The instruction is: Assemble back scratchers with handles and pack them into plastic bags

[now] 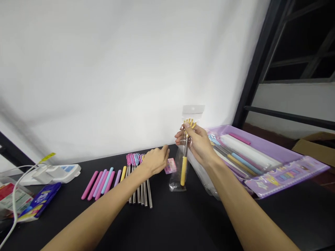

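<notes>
My right hand (196,139) holds up a yellow back scratcher (184,170) in a clear plastic bag (193,111), pinching it near its claw head. Its metal rod and yellow handle hang down inside the bag. Just left of it, my left hand (157,160) is low over the table with its fingers curled together. Small pink cards (170,166) lie by those fingertips; whether the fingers grip one is hidden. Under my left forearm, metal rods with coloured claw heads (136,158) lie side by side. Further left is a row of pink, purple, blue and yellow handles (101,183).
At right, a purple tray (227,129) contains bagged back scratchers (235,160) and a printed purple header (288,176). A white power strip (70,174) with cables and a blue packet (42,200) are at left on the black table (167,223). A white wall rises behind.
</notes>
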Action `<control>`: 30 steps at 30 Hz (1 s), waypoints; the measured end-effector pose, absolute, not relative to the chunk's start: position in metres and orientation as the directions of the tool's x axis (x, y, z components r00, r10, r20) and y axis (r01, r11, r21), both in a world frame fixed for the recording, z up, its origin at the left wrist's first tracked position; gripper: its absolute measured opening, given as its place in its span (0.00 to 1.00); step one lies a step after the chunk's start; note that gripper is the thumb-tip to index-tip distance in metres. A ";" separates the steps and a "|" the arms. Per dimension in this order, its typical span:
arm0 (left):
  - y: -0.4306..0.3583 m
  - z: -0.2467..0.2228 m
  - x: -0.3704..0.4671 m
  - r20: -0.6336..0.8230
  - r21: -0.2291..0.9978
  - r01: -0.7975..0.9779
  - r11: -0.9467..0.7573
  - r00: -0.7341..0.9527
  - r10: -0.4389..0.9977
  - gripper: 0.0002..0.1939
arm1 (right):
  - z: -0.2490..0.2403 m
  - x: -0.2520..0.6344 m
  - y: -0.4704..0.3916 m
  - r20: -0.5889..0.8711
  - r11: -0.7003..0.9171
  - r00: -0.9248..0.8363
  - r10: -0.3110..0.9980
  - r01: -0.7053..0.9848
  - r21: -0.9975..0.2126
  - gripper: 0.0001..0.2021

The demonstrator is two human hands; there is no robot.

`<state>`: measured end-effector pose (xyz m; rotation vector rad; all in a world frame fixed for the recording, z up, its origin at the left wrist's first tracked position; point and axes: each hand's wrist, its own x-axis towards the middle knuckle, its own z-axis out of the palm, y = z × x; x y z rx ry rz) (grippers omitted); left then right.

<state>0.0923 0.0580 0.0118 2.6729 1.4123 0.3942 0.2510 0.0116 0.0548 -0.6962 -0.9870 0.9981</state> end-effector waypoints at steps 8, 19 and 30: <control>0.008 0.026 0.045 0.328 0.731 0.272 -0.626 0.665 0.671 0.18 | 0.048 0.202 0.002 0.515 0.518 0.115 0.849 -0.370 -0.771 0.14; 0.006 -0.005 0.040 0.360 0.690 0.346 -0.636 0.598 0.716 0.13 | 0.041 0.179 -0.003 0.511 0.515 0.083 0.856 -0.236 -0.824 0.15; 0.008 -0.014 0.037 0.399 0.674 0.321 -0.665 0.599 0.694 0.14 | 0.034 0.181 -0.001 0.502 0.501 0.063 0.863 -0.242 -0.831 0.15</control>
